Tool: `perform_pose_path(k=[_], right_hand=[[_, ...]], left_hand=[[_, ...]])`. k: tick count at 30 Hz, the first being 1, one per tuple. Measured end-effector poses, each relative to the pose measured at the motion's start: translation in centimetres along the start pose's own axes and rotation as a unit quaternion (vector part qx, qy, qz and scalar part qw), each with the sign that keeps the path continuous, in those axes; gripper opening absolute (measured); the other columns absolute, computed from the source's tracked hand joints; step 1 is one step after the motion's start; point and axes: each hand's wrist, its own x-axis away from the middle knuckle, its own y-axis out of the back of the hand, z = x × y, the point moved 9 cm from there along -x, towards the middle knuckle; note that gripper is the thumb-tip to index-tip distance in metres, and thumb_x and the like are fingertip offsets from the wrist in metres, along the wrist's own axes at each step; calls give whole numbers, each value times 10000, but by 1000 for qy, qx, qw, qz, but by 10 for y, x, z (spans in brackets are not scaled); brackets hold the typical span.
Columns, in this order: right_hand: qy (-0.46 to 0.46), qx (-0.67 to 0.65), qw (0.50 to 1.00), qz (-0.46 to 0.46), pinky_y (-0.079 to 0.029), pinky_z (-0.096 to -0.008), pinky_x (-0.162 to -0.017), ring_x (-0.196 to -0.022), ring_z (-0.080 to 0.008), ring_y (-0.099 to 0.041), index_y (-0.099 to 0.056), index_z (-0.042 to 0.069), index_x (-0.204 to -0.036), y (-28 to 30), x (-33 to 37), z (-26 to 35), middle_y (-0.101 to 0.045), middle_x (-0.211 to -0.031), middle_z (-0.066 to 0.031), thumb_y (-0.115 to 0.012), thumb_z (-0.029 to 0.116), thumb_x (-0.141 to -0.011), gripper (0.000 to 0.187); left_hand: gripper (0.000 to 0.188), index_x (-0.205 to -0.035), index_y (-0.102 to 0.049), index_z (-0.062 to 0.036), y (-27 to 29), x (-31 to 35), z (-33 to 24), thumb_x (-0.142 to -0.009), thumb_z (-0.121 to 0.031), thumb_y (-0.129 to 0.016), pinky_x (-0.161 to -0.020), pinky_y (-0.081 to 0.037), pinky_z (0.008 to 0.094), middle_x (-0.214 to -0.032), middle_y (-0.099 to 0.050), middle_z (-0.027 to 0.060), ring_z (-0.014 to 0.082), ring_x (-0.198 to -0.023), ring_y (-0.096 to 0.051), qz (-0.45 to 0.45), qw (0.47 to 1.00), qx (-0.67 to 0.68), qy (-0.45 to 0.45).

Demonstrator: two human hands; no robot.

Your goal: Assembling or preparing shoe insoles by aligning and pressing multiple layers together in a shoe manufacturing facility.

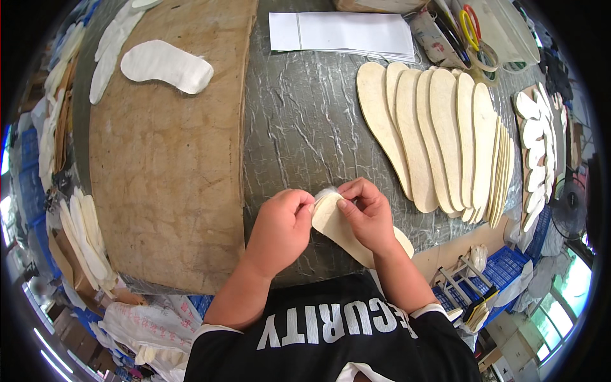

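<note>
A cream shoe insole (pixel 340 230) lies slantwise near my body, one end raised between my hands and the other end showing past my right wrist. My left hand (pixel 280 226) is closed in a pinch at the left edge of that raised end. My right hand (pixel 369 216) grips the same end from the right, thumb on top and fingers curled behind. A thin whitish, translucent piece (pixel 326 192) shows at the insole's tip between the hands; what it is, I cannot make out.
A fanned row of cream insoles (pixel 439 140) lies to the right. A brown board (pixel 165 165) covers the table's left, bearing a white insole-shaped piece (pixel 167 65). White paper sheets (pixel 344 33) and a holder with yellow-handled scissors (pixel 470 28) stand at the back. More white pieces (pixel 533 153) sit far right.
</note>
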Motion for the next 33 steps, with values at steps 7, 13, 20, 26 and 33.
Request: perform_pose_path(k=[7, 13, 20, 26, 33], right_hand=[[8, -66, 997, -33, -429, -259, -795, -878, -122, -534, -541, 46, -857, 7, 4, 3, -566, -929, -54, -622, -82, -814, 158], [26, 64, 997, 24, -443, -279, -823, -909, -133, -555, -579, 21, -956, 11, 2, 11, -591, -981, -64, -705, -7, -782, 216], [-59, 146, 983, 90, -444, -275, -671, -758, -118, -555, -633, 1, -823, 8, 5, -3, -621, -816, -32, -751, 62, -753, 150], [153, 308, 939, 30, -454, -298, -673, -768, -172, -578, -620, 18, -879, -4, 23, 36, -619, -836, -73, -794, 90, -700, 260], [9, 206, 965, 159, -452, -284, -696, -785, -124, -555, -592, 44, -1038, -4, 30, 35, -598, -880, -28, -838, 200, -669, 470]], left_hand=[[299, -1079, -597, 13, -7, -7, 16, -834, -112, -712, -611, -433, 187, -839, -587, 9, 43, -688, -502, 49, 993, 108, -14], [109, -843, -652, 31, -15, -8, 18, -772, -18, -719, -587, -417, 232, -780, -581, 28, 80, -656, -510, 82, 990, 114, 16], [104, -848, -642, 36, -11, -4, 28, -762, 45, -699, -661, -445, 218, -843, -605, 40, 90, -750, -550, 73, 979, 185, -38], [141, -903, -640, 20, -15, 4, 31, -778, 64, -686, -724, -473, 226, -940, -611, 48, 107, -824, -576, 65, 968, 244, -20], [139, -898, -642, 9, -18, 18, 9, -779, 62, -691, -736, -475, 244, -945, -628, 68, 130, -838, -584, 128, 957, 235, -113]])
